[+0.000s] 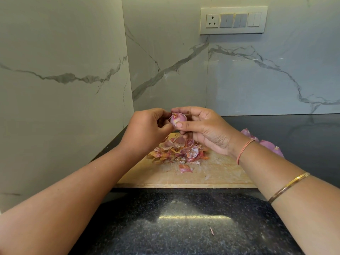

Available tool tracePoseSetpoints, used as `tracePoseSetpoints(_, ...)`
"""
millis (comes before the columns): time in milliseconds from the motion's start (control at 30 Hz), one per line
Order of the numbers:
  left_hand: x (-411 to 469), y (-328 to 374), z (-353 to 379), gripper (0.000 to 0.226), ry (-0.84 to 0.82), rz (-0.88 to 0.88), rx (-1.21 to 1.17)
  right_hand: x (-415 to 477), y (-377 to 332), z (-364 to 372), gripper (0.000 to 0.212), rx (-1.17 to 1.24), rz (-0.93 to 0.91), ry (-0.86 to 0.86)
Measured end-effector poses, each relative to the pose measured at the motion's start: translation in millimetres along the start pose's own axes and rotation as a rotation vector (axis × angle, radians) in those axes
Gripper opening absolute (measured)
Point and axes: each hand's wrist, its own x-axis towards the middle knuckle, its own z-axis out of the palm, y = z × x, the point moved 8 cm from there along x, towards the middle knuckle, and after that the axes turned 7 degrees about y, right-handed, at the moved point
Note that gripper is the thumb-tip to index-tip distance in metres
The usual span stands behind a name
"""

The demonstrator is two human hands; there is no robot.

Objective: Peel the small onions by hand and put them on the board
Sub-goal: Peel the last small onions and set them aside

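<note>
Onion: held in the air above the far end of the board, long axis roughly upright, tip up.
Right hand: pinching the onion, thumb on its front.
Left hand: touching the onion's left side, fingers curled at the skin.
Peels: heaped on the board beneath.
Other onions: on the counter right of the board.
Writing: none legible.

Both hands hold one small onion above the far end of the board: right hand pinches it, left hand touches its left side. Peels lie under them.
</note>
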Motion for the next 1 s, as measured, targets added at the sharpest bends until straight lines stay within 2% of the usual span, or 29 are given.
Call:
tracePoseSetpoints(267,3,-6,-6,0.011,0.006,-0.018,-0.028,-2,0,4,0.032,0.033,0.026,-0.045)
tracePoseSetpoints(467,-2,-8,4,0.02,-0.057,-0.067,-0.18,1,1,2,0.033,0.092,0.047,0.004)
tracePoseSetpoints(567,-1,-6,6,0.025,-0.034,0.009,-0.103,0,0,5,0.028,0.136,0.057,-0.008)
tracePoseSetpoints(700,-1,1,5,0.02,0.013,0.129,0.038,-1,-1,8,0.021,0.134,0.062,-0.008)
tracePoseSetpoints(867,0,2,2,0.019,0.038,0.163,0.105,-2,2,9,0.026,0.174,0.11,-0.011)
tracePoseSetpoints(1000,0,5,0,0.019,0.04,0.191,0.169,-1,4,6,0.011,0.181,0.113,0.046)
